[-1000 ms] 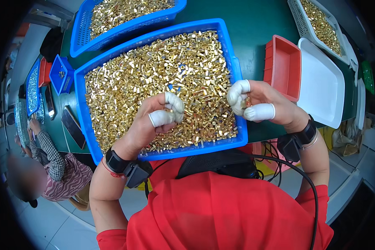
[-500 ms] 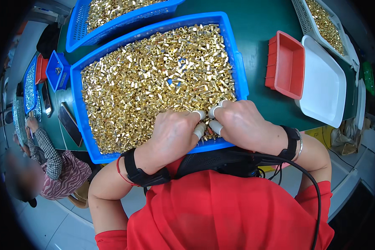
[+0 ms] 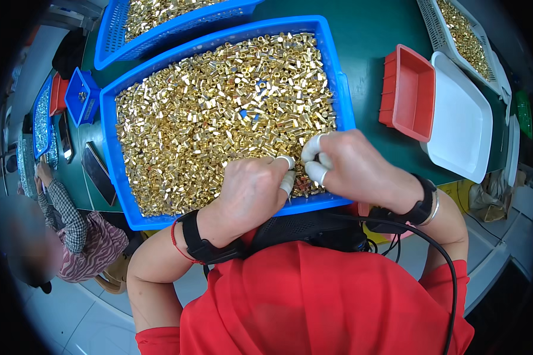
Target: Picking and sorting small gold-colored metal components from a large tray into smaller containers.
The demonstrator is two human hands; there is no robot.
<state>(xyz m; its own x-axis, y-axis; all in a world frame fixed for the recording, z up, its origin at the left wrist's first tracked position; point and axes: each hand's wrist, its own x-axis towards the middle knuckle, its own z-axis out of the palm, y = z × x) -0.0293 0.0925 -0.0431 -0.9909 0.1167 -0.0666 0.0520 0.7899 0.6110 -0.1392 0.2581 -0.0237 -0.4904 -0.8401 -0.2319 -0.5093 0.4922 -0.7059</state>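
A large blue basket (image 3: 336,103) in front of me is full of small gold-coloured hexagonal metal pieces (image 3: 219,100), several showing round holes in their ends. A few blue bits lie among them. My left hand (image 3: 251,186) is over the pile near the basket's front edge, thumb and forefinger pinched. Just right of it, my right hand (image 3: 352,165) has its fingers curled together. Whatever sits between the fingertips is hidden or too small to make out. White finger covers sheathe the thumbs and some fingers of both hands. Darker reddish pieces lie below the fingertips.
Another blue basket (image 3: 177,26) of gold-coloured pieces stands behind. To the right are a red bin (image 3: 388,89), a white tray (image 3: 465,118) and a white basket (image 3: 435,29). A small blue bin (image 3: 71,97) and phones (image 3: 99,173) lie left, near a co-worker's sleeve (image 3: 71,219).
My right hand has moved slightly up and right, away from my left hand, and its fingers have curled in. My left hand has barely moved.
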